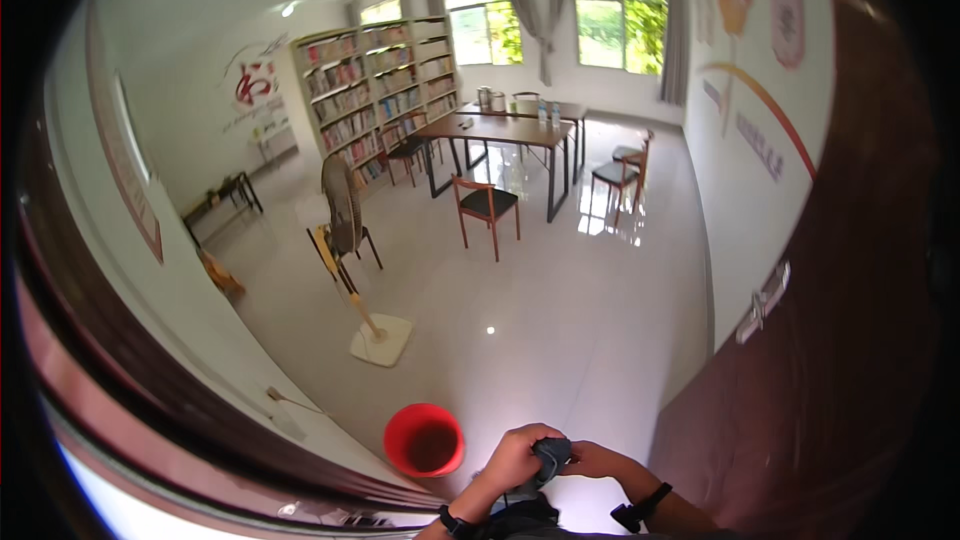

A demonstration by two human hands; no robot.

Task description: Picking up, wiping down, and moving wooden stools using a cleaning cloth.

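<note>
A dark grey cloth is bunched up low in front of my body. My left hand is closed around its left side. From the right, my right hand grips the other side, its fingers partly hidden behind the cloth. Both wrists wear dark bands. On the floor to the left of my hands stands a red bucket, apart from them. Its inside looks dark, and I cannot tell what it holds.
A brown door with a metal handle stands at the right. Ahead is a pedestal fan by a chair. Farther off are a wooden chair, tables with bottles, and a full bookshelf. The tiled floor is shiny.
</note>
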